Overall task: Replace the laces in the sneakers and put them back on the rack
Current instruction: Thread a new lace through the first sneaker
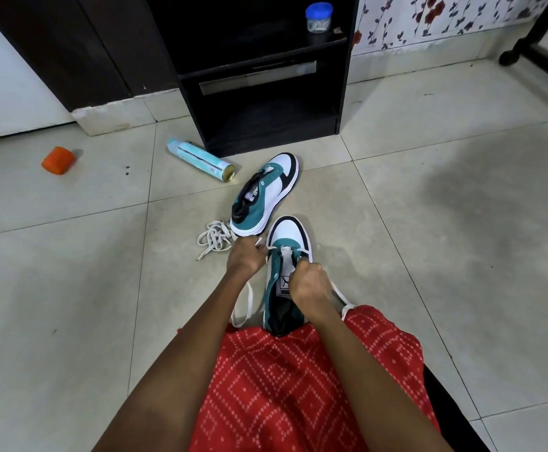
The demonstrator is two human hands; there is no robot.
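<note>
Sneaker point(287, 252) lies toe away, heel in lap; both hands pinch lace point(245, 301)

Person wears a red cloth garment point(285, 386) printed with white dotted diamonds, black fabric point(455, 419) at its right edge, forearms bare.

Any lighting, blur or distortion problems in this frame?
Head view: wide-angle bending curves the floor tile lines and rack edges; rack interior is too dark to read; a soft shadow darkens the floor at right; the near sneaker looks sharp.
</note>
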